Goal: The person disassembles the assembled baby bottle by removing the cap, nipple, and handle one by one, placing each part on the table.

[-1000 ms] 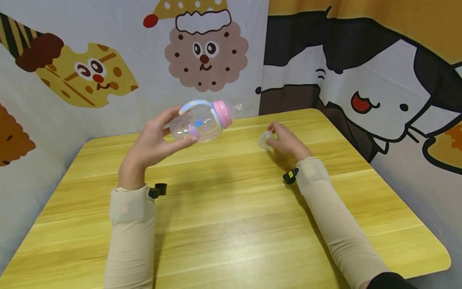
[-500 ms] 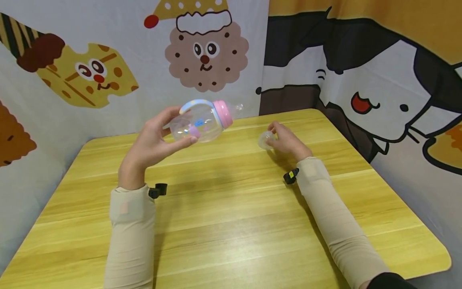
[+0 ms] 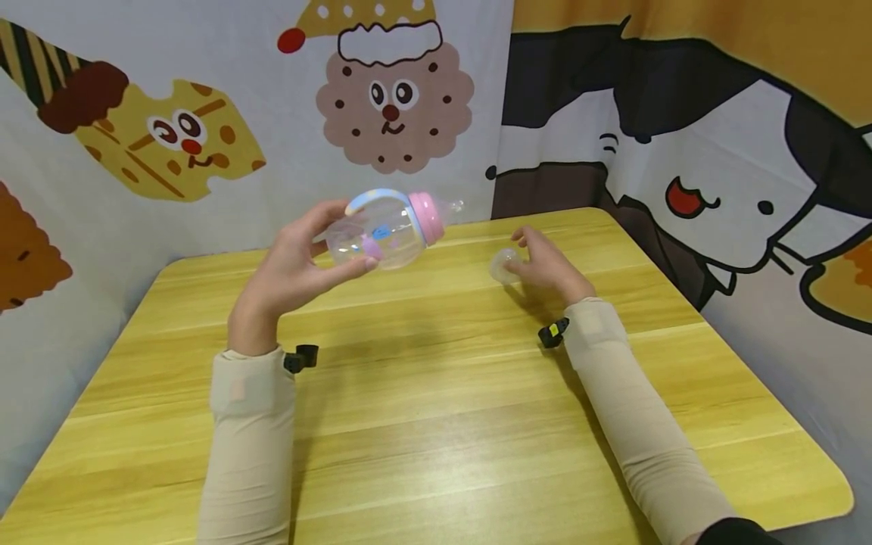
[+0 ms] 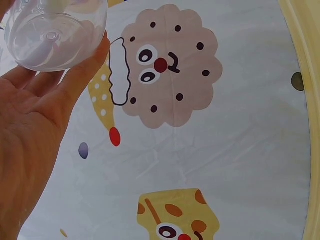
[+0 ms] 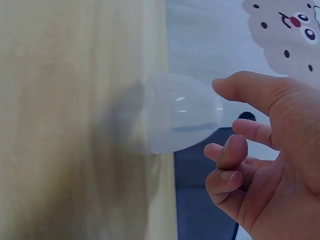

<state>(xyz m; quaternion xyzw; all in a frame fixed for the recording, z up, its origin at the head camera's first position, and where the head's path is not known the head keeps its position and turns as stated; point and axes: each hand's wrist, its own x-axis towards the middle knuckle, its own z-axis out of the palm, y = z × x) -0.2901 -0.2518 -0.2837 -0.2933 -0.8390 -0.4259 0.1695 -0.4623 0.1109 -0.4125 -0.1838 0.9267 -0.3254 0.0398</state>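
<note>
My left hand point(image 3: 296, 261) grips a clear baby bottle point(image 3: 402, 253) above the table, thumb along the near side and fingers behind. The bottle lies tilted on its side, its pink collar and clear teat pointing right, a pale blue handle arching on top. In the left wrist view only its transparent base point(image 4: 50, 45) shows, against the fingers. At the right, a clear domed cap point(image 5: 185, 112) stands rim down on the table. My right hand point(image 3: 545, 265) hovers beside it; in the right wrist view, thumb and loosely bent fingers stand apart, just off the dome's top.
The wood-patterned table point(image 3: 409, 424) has rounded corners, and its far edge runs close to a printed cartoon curtain point(image 3: 272, 45). A small black camera is strapped to each wrist over beige sleeves point(image 3: 248, 446).
The head view has shifted slightly. My right fingers spread a little wider beside the cap, which stays in place. The left hand keeps the bottle at about the same height and tilt.
</note>
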